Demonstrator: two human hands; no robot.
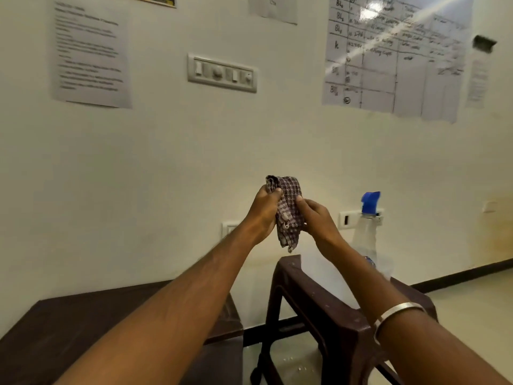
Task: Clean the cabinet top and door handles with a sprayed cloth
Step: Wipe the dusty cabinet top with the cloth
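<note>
Both arms reach forward at chest height in front of a pale, matte plastered wall (166, 151). The left hand (263, 209) and right hand (316, 218) are closed together on a checked cloth (288, 212), a thin woven fabric in dark maroon and white, bunched into a narrow, crumpled bundle. The long axis of the cloth runs near vertical: its folded upper end rises above the fingertips (277, 192), and its loose lower end hangs free below the palms, tilted slightly to the right. The left hand grips the upper left edge; the right hand pinches the middle of the right edge. A smooth metal bangle (399, 311) circles the right forearm. Behind the right forearm stands a spray bottle (366, 234), upright, of translucent plastic with a blue trigger head, on a dark brown moulded plastic stool (313, 301). To the left lies the dark, flat wooden cabinet top (83, 323), well below the cloth.
</note>
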